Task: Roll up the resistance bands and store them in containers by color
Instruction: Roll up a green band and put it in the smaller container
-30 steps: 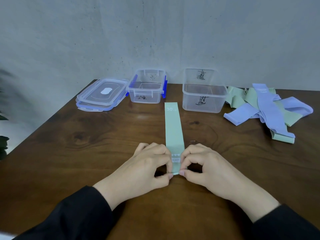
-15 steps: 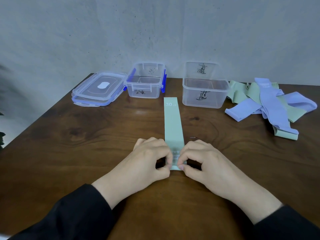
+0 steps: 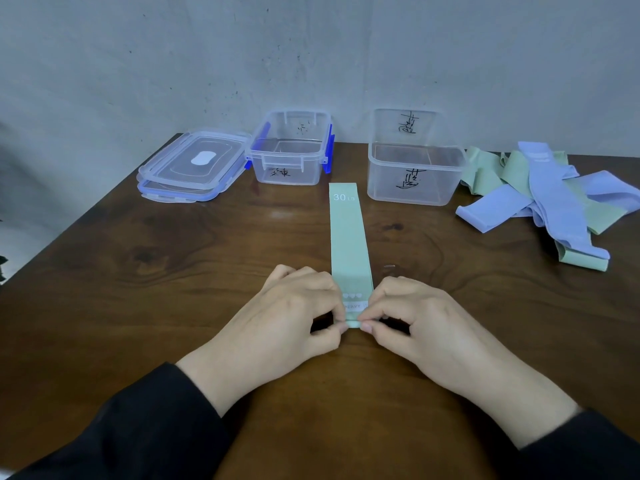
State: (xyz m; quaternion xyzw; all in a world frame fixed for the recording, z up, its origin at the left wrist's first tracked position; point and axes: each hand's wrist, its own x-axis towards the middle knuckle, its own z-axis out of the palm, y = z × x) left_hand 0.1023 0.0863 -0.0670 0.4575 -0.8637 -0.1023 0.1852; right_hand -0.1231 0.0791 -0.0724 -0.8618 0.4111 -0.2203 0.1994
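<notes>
Green band (image 3: 348,237) lies flat on wooden desk (image 3: 173,271), running straight away from the person, far end printed "30 LB" between the two clear containers. Near end is turned over into a small first fold. Left hand (image 3: 291,317) and right hand (image 3: 415,317) both pinch that near end, one at each edge, thumb and curled fingers (image 3: 341,328) closed on the fold; thumbs nearly meet at the middle. Black sleeves on both arms.

Small container with blue clips (image 3: 290,150) stands at back, handwritten label on front, nothing visible inside. Taller container (image 3: 414,168) just right of it, also labelled, nothing visible inside. Two clear lids (image 3: 194,166) stacked at back left, touching the clip container. Pile of loose bands (image 3: 543,195), purple and green mixed, sits at far right, well apart from the hands.
</notes>
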